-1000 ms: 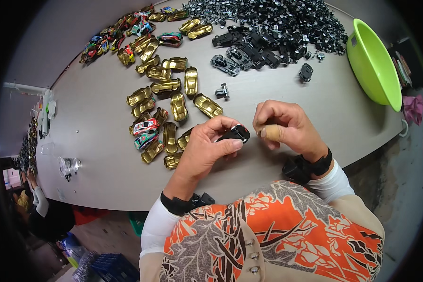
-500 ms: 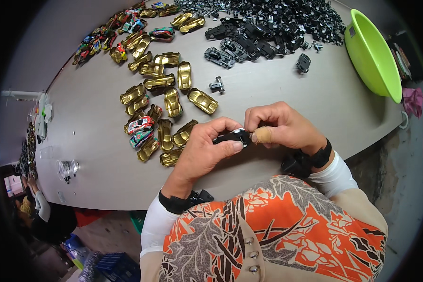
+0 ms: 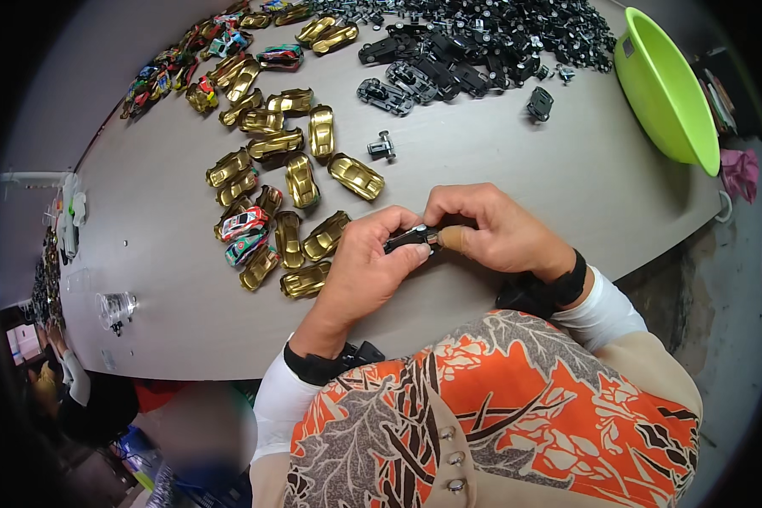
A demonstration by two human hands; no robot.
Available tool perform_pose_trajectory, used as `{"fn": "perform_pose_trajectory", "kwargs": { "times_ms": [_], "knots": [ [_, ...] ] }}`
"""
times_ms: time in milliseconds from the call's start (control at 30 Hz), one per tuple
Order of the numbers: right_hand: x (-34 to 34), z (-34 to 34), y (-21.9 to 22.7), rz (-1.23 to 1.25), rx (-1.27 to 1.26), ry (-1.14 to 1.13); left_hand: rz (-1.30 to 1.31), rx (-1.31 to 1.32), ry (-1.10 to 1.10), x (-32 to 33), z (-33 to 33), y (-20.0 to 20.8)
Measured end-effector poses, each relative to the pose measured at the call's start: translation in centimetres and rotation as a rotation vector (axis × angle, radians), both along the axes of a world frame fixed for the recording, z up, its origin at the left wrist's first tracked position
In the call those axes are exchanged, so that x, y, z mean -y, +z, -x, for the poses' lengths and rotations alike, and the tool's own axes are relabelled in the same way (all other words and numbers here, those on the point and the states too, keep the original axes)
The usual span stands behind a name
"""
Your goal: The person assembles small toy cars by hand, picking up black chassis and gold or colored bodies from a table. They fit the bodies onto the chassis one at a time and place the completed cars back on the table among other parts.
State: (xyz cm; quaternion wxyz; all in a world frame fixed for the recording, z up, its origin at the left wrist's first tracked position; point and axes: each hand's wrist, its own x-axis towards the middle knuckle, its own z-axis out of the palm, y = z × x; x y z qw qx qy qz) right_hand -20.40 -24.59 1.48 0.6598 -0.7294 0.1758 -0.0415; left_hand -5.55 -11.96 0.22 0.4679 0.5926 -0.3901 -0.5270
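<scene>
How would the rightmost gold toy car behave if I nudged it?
The gold car is probably slippery, given its glossy finish. Its crisp moulded shape suggests stiffness. I can't make out wheels, so it may slide, not roll.

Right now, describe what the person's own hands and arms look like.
The left hand and right hand are ungloved; a tan covering wraps the right thumb. Each wrist wears a black strap with a dark, boxy piece attached. White sleeves cover the forearms, with beige cloth higher up.
</scene>
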Motion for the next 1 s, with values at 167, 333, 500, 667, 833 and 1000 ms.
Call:
{"fn": "perform_pose_trajectory", "kwargs": {
  "times_ms": [167,333,500,667,833,1000],
  "knots": [
    [-0.6,-0.1,-0.8,0.143,0.097,-0.064,0.050,0.029,0.005,0.1,0.2,-0.8],
    [0.8,0.4,0.1,-0.178,0.051,-0.107,0.023,-0.246,0.137,0.1,-0.2,-0.1],
    [0.4,0.1,0.9,-0.309,0.001,-0.140,0.121,-0.531,0.337,0.3,-0.7,-0.5],
    [1.4,0.7,0.3,-0.250,0.171,-0.227,0.126,-0.526,0.343,0.3,-0.4,-0.4],
    [1.2,0.5,-0.3,-0.296,0.264,-0.161,0.057,-0.618,0.217,0.1,-0.1,-0.1],
    [1.3,0.8,0.2,-0.306,0.161,-0.152,-0.009,-0.475,0.084,-0.5,-0.1,0.7]
  ]
}}
